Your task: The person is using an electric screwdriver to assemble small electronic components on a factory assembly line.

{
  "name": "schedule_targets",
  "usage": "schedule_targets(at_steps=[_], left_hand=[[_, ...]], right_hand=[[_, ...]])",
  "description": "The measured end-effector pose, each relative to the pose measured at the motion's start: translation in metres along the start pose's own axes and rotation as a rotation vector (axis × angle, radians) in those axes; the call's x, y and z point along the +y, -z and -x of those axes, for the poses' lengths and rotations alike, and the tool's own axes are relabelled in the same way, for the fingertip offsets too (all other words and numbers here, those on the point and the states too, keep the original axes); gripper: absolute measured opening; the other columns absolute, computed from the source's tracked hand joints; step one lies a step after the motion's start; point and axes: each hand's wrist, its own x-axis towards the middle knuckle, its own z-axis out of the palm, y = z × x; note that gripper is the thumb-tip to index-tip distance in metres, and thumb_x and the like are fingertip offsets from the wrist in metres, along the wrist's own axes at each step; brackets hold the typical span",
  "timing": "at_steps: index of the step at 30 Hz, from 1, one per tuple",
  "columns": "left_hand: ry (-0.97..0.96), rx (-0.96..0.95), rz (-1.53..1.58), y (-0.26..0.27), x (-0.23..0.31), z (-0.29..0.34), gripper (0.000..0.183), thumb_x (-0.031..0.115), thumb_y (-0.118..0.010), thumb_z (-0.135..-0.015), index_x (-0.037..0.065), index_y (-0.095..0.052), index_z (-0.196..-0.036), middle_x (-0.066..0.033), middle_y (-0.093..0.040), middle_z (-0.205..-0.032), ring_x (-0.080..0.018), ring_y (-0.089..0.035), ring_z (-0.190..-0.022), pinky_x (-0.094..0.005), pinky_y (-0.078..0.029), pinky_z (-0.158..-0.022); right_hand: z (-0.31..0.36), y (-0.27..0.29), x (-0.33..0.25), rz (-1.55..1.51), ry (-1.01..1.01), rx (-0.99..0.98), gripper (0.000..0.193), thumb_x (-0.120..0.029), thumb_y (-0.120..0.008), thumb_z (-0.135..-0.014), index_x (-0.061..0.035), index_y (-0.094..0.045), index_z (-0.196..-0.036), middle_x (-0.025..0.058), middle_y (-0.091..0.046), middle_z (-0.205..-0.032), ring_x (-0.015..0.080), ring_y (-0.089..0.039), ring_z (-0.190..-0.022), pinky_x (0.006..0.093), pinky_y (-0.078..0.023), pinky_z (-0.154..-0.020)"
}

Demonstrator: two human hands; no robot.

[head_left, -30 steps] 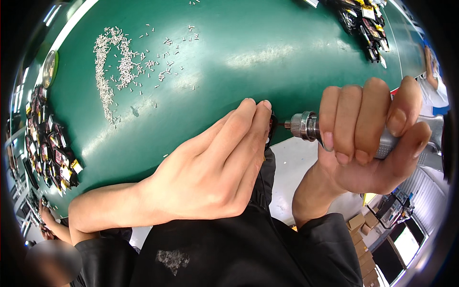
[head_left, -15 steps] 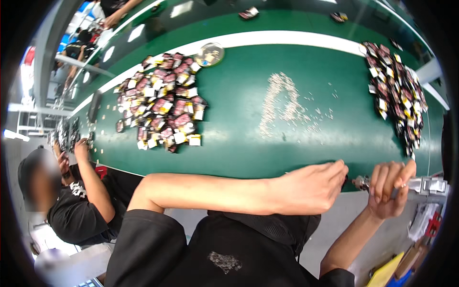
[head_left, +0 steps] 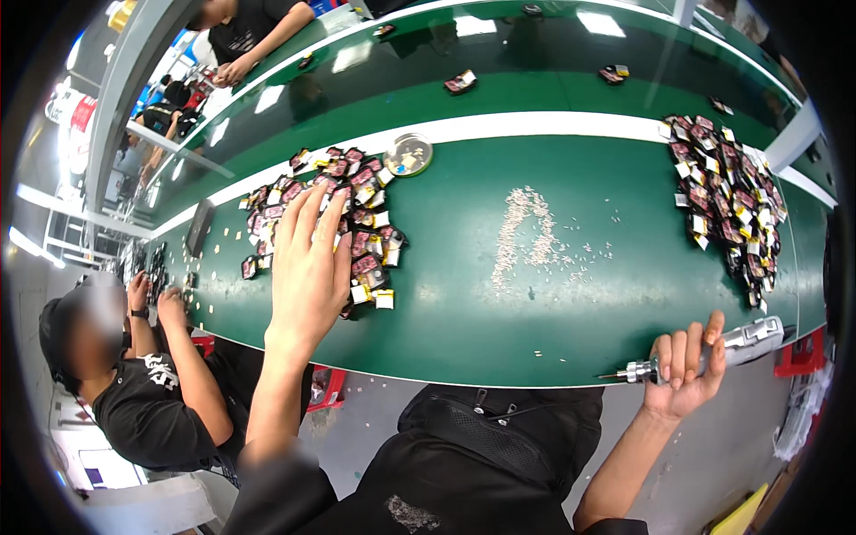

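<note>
My left hand (head_left: 312, 267) reaches over the left pile of small black parts (head_left: 370, 245), which carry reddish, white and yellow patches. Its fingers are stretched out with nothing seen in them, and whether they touch the pile is unclear. At the table's near right edge, my right hand (head_left: 687, 367) is wrapped round a power screwdriver (head_left: 753, 339) with a grey-silver body. The tool lies nearly level, its thin bit pointing left. Between the two piles, tiny pale pieces (head_left: 510, 239) are scattered, too small to name.
A second pile of the black parts (head_left: 727, 196) covers the right side of the green table (head_left: 446, 294). Behind the left pile stands a round clear dish (head_left: 408, 155). Single parts (head_left: 461, 82) sit on the strip beyond the white band. A co-worker (head_left: 160, 383) works at my left.
My left hand has gone from beside the screwdriver to over the left pile, its curled fingers now stretched out. The bit is now in plain sight. The whole view has shifted.
</note>
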Motion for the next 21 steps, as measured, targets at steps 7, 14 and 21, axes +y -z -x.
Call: schedule_targets(at_steps=[7, 14, 21], left_hand=[[-0.352, -0.07, 0.314, -0.047, 0.077, -0.075, 0.027, 0.003, -0.063, -0.08, 0.001, -0.059, -0.106, -0.0112, -0.057, -0.105, -0.0299, -0.055, -0.098, -0.0386, -0.047, -0.083], [-0.494, -0.132, 0.067, -0.081, 0.094, -0.096, 0.011, 0.0, -0.058, -0.076, 0.0, -0.06, -0.087, -0.0083, -0.056, -0.089, -0.0247, -0.058, -0.085, -0.0341, -0.051, -0.071], [-0.365, -0.041, 0.357, -0.077, 0.098, -0.102, 0.007, 0.002, -0.057, -0.081, 0.0, -0.05, -0.082, -0.0127, -0.052, -0.08, -0.0299, -0.055, -0.079, -0.0399, -0.046, -0.069]], right_hand=[[0.005, -0.001, 0.002, -0.011, -0.019, 0.115, 0.014, -0.017, -0.047, -0.094, -0.0076, -0.041, -0.087, -0.0023, -0.034, -0.049, 0.0078, -0.033, -0.037, 0.0246, -0.035, -0.04], [0.008, 0.005, -0.001, -0.064, -0.036, 0.112, 0.014, -0.019, -0.047, -0.094, -0.0074, -0.042, -0.088, -0.002, -0.034, -0.048, 0.0087, -0.033, -0.036, 0.0261, -0.036, -0.041], [0.007, 0.009, -0.004, -0.104, -0.042, 0.063, 0.013, -0.019, -0.044, -0.095, -0.0078, -0.042, -0.088, -0.0022, -0.034, -0.048, 0.0086, -0.034, -0.037, 0.0264, -0.037, -0.042]])
